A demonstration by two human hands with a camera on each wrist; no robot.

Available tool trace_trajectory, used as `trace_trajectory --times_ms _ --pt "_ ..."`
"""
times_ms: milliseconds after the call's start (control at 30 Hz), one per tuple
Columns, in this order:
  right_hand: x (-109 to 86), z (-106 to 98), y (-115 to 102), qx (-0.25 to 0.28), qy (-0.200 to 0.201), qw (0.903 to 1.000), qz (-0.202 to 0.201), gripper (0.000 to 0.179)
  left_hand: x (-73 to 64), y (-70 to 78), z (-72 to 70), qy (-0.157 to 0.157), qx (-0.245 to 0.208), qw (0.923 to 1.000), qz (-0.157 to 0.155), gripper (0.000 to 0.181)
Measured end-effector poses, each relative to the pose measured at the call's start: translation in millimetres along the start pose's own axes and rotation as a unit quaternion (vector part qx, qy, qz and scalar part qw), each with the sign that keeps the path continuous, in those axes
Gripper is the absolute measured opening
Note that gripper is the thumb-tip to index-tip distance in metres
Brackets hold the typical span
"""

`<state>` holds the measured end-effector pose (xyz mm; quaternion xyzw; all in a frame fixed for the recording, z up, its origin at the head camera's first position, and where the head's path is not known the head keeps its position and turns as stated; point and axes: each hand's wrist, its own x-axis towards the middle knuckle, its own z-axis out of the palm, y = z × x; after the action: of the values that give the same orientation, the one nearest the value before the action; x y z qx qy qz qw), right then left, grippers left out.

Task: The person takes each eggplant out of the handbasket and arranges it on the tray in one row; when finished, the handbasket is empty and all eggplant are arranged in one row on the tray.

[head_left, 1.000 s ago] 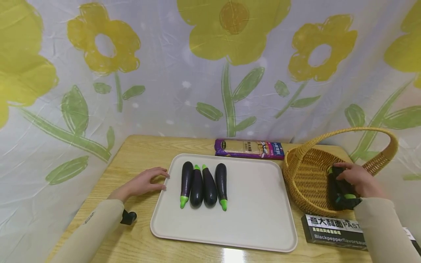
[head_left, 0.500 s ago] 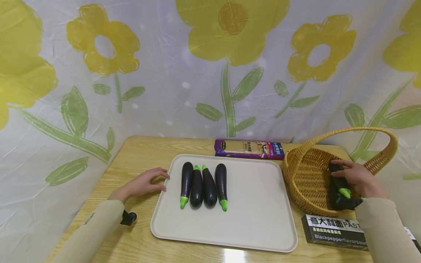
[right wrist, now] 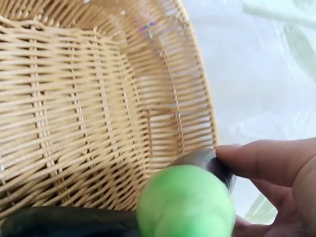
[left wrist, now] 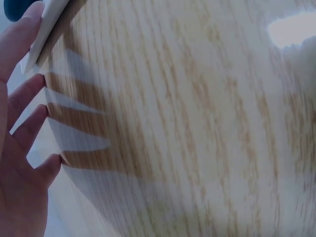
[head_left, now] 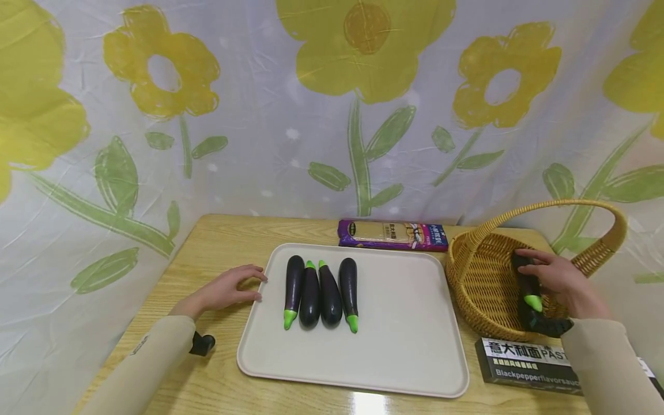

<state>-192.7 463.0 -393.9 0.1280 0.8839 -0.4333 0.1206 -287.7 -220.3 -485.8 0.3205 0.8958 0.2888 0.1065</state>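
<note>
In the head view my right hand (head_left: 562, 279) pinches a dark eggplant (head_left: 526, 282) over the right side of the wicker basket (head_left: 482, 288); its green stem end points toward me. The right wrist view shows the eggplant's green end (right wrist: 186, 207) up close, with thumb and fingers on its dark body. Below it another dark eggplant (right wrist: 69, 222) lies in the basket. My left hand (head_left: 228, 287) rests at the left rim of the cream tray (head_left: 404, 323), fingers relaxed and holding nothing. Several eggplants (head_left: 321, 294) lie side by side on the tray's left half, stems pointing in differing directions.
Behind the tray lies a purple pasta packet (head_left: 393, 235). In front of the basket is a black pasta box (head_left: 529, 366), partly covered by the right sleeve. The basket's tall handle (head_left: 550, 204) arches above it. A flowered curtain (head_left: 259, 144) hangs behind the wooden table (head_left: 218, 242).
The right hand has lifted an eggplant off the other one in the basket and shifted it slightly left, its green end now showing. The left hand and the tray have not moved.
</note>
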Motion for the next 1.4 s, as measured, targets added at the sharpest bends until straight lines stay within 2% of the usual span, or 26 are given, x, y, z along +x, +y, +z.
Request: trace_trajectory --times_ms 100,233,400,500,700,833,1033,1200,1267,1400 --pt "-5.7 3.4 -5.5 0.003 0.004 0.9999 -0.014 0.060 -0.1 -0.5 0.2 0.000 0.000 1.0000 0.001 0.043" --pt "-16.6 8.6 -12.7 -0.016 0.031 0.9987 -0.037 0.062 0.4 -1.8 0.5 0.001 0.002 1.0000 0.004 0.040" --pt "-32.8 19.3 -19.4 -0.052 0.071 0.9918 -0.092 0.062 1.2 -3.0 0.9 0.004 0.002 0.9999 0.012 0.036" --pt "-44.6 27.3 -22.7 -0.045 0.080 0.9899 -0.108 0.063 1.2 -3.6 1.3 0.004 0.000 0.9999 0.016 0.036" --pt "-66.1 40.4 -27.8 0.018 0.061 0.9924 -0.105 0.063 -0.1 -5.0 2.1 0.008 -0.001 0.9998 0.019 0.037" --pt "-79.1 48.6 -32.5 0.032 0.043 0.9928 -0.107 0.061 -0.1 -5.4 2.2 0.013 0.001 0.9998 0.017 0.038" --pt "-99.6 58.7 -44.5 0.036 0.010 0.9882 -0.149 0.057 0.6 -4.2 1.1 0.014 -0.006 0.9997 0.017 0.041" --pt "-118.9 67.0 -64.1 -0.021 0.014 0.9822 -0.186 0.053 2.3 -3.9 0.1 0.011 -0.012 0.9998 0.009 0.043" --pt "-124.7 71.4 -72.3 -0.050 0.021 0.9770 -0.206 0.051 2.6 -4.1 0.1 0.009 -0.013 0.9999 0.005 0.043" --pt "-130.9 83.6 -88.1 -0.074 0.014 0.9648 -0.252 0.048 2.3 -4.5 1.0 0.008 -0.017 0.9998 0.002 0.042"
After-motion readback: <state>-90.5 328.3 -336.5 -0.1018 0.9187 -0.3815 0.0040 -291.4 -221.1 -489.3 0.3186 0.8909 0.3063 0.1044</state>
